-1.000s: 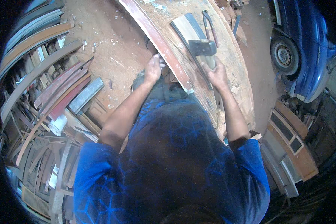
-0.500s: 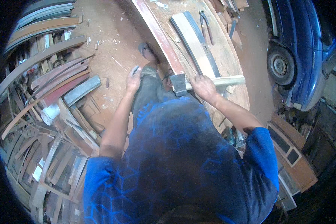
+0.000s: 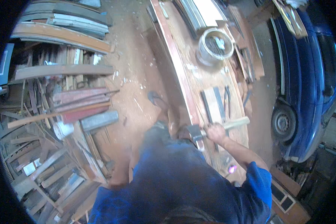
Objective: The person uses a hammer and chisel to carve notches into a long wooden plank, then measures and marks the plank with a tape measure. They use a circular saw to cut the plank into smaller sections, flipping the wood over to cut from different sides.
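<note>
now the right hand [image 3: 215, 131] grips a hatchet [image 3: 212, 128], handle pointing right, head left.

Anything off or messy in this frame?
Mostly clutter. Wood offcuts lie heaped at mixed angles on the dirt floor, left of the workbench, with pale chips scattered around. The right hand grips a hatchet at the bench's near edge. The left hand is blurred, so its state is unclear. Nothing looks spilled.

A long wooden workbench [image 3: 190, 80] carries a clear round tub [image 3: 215, 45], flat metal strips [image 3: 214, 104], pliers [image 3: 227, 100] and wood offcuts [image 3: 246, 44].
</note>
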Motion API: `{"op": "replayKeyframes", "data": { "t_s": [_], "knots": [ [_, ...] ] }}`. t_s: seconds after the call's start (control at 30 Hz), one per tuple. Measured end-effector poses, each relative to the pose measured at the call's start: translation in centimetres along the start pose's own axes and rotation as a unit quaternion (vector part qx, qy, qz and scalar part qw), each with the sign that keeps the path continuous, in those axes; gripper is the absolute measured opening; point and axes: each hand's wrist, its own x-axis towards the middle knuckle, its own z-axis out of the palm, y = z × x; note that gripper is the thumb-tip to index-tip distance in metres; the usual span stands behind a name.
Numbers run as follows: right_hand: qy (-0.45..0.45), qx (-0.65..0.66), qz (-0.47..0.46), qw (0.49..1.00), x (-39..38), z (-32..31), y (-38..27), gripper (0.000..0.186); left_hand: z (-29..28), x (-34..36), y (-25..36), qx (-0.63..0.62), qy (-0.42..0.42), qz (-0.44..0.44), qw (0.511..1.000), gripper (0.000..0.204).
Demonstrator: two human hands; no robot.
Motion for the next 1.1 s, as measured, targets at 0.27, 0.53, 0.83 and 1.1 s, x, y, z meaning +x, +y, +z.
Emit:
{"op": "replayKeyframes", "data": {
  "t_s": [0.27,0.53,0.83,1.1],
  "knots": [
    [0.007,0.024,0.079,0.997,14.5,-8.6,-0.8,0.027,-10.0,6.5,14.4,-0.106,-0.019,0.031,0.994,0.044],
    [0.157,0.035,0.134,0.978,33.0,-18.7,-0.2,0.026,-18.6,8.7,36.8,-0.308,0.063,0.188,0.930,0.042],
    [0.195,0.101,0.233,0.948,50.6,-28.8,2.8,0.017,-21.3,12.2,34.2,-0.297,0.074,0.048,0.951,0.041],
    [0.244,0.129,0.235,0.932,73.6,-44.5,8.6,0.019,-23.7,14.5,45.6,-0.291,0.015,-0.056,0.955,0.042]
  ]
}}
